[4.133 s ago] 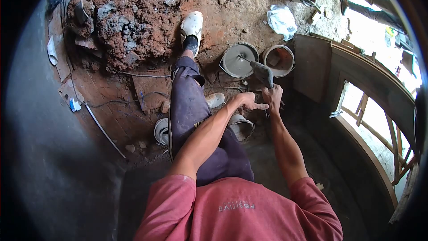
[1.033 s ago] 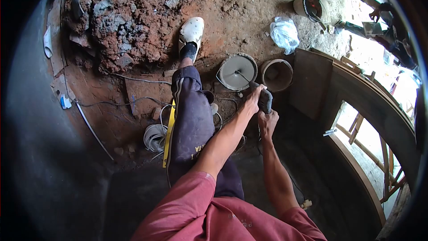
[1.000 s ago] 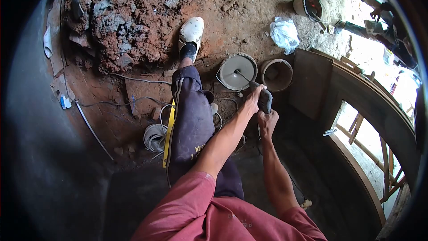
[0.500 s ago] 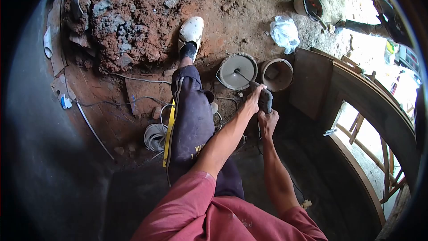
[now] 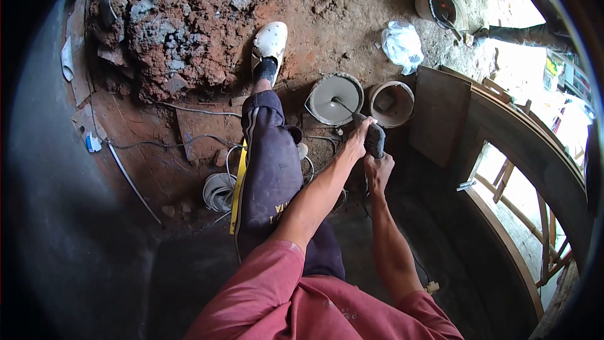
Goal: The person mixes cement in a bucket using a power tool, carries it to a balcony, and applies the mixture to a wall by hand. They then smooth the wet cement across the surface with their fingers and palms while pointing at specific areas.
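A dark power drill is held between my two hands, its thin rod reaching into a bucket of grey wet mix. My left hand is closed round the drill's front part, close to the bucket's rim. Behind it, my right hand grips the handle end. Where the rod enters the mix, a small dimple shows in the surface. Just right of that bucket stands a second, mud-coated bucket, which nothing of mine touches.
A mound of reddish rubble lies upper left. A clear plastic bag and a bucket with dark contents are upper right, near another person's legs. Coiled cable and a yellow bar lie beside my leg. A wooden frame stands right.
The other person's legs at the upper right have shifted slightly. My hands and the drill stay almost in the same place.
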The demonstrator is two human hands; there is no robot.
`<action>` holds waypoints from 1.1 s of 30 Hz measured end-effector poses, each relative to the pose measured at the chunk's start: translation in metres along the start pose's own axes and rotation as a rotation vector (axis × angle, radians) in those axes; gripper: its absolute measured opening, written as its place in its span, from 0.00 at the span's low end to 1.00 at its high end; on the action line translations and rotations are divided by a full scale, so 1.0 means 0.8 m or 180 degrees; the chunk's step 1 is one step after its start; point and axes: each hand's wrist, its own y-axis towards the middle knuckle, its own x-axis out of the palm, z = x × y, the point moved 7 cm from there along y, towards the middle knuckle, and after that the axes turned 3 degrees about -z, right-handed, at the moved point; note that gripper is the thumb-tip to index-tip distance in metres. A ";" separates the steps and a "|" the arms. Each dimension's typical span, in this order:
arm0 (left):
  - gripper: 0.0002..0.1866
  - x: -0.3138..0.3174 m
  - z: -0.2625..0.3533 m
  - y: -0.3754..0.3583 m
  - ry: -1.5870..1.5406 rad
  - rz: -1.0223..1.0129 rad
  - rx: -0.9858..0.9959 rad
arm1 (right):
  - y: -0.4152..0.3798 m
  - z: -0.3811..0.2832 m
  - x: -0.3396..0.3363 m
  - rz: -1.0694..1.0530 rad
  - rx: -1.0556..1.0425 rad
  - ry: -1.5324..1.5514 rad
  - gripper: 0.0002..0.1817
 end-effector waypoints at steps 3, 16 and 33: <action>0.20 0.015 0.001 -0.026 -0.0496 0.0386 -0.0489 | 0.000 0.004 -0.002 0.0013 0.0003 -0.0010 0.16; 0.20 0.008 -0.005 -0.016 -0.0521 0.0314 -0.0482 | 0.000 -0.008 -0.004 0.0038 -0.0049 -0.0060 0.16; 0.20 0.000 -0.002 -0.014 -0.0451 0.0333 -0.0291 | -0.002 -0.014 -0.003 0.0019 -0.0068 -0.0078 0.15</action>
